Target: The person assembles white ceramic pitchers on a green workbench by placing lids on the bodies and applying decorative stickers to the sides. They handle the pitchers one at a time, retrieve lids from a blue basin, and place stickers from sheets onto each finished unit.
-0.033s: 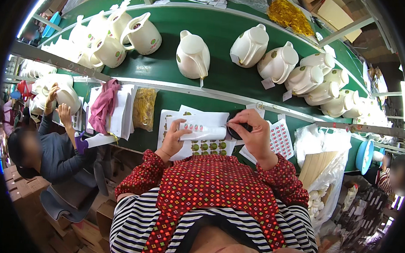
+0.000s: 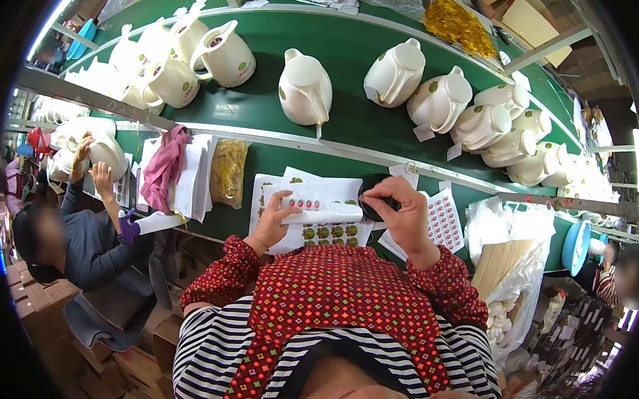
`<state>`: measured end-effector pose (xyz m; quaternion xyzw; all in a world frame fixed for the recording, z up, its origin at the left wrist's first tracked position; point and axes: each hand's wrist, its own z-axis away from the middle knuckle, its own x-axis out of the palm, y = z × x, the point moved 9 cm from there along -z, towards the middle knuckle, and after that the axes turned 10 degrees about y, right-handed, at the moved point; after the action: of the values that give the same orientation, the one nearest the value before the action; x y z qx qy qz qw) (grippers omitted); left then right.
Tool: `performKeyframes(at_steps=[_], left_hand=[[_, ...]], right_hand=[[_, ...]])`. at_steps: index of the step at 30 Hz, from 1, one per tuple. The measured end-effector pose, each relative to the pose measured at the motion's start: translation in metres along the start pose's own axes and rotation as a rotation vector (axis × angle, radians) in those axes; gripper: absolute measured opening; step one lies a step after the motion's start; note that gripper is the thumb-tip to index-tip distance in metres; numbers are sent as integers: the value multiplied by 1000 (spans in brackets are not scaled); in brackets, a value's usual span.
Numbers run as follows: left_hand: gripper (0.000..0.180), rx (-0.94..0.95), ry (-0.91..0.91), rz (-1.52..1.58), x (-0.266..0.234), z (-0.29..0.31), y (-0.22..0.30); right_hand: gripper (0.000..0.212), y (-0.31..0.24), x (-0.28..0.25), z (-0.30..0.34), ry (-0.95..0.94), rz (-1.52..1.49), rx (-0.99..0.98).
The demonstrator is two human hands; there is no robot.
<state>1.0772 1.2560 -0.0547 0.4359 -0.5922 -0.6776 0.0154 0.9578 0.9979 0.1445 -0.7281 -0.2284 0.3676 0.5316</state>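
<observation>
My left hand (image 2: 270, 224) grips the left end of a curled white sticker sheet (image 2: 327, 218) with a row of red round stickers, thumb on top. At its right end, my right hand (image 2: 404, 209) has thumb and forefinger pinched together; anything between them is too small to make out. A black round object (image 2: 371, 183) lies partly behind those fingers, its kind unclear. Under the held sheet, white sheets with green-and-brown stickers (image 2: 330, 233) lie on the green bench. Another sheet of red stickers (image 2: 444, 218) rests to the right of my right hand.
Several white jugs (image 2: 305, 88) stand on the green surface beyond the metal rail (image 2: 350, 153). A pink cloth (image 2: 163, 168) drapes over papers at left, beside a gold bundle (image 2: 228, 173). Plastic-wrapped boards (image 2: 500, 264) are at right. A co-worker (image 2: 107, 240) handles a jug at far left.
My right hand and the right end of the sticker sheet have shifted slightly to the right. Slightly more of the black round object shows. My left hand keeps its grip.
</observation>
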Motion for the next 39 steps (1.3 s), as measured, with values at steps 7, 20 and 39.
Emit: performKeyframes(at_steps=[7,20,39], left_hand=[[94,96,-399,-325,-44,-30,10],[103,370,-5,-550,-75,-346,61],[63,-597,-654,950,53,-153,50]], right_hand=[[28,18,-30,9,54,166,169],[15,21,-46,15,24,34,250],[3,-68,25,47,-577,-675,731]])
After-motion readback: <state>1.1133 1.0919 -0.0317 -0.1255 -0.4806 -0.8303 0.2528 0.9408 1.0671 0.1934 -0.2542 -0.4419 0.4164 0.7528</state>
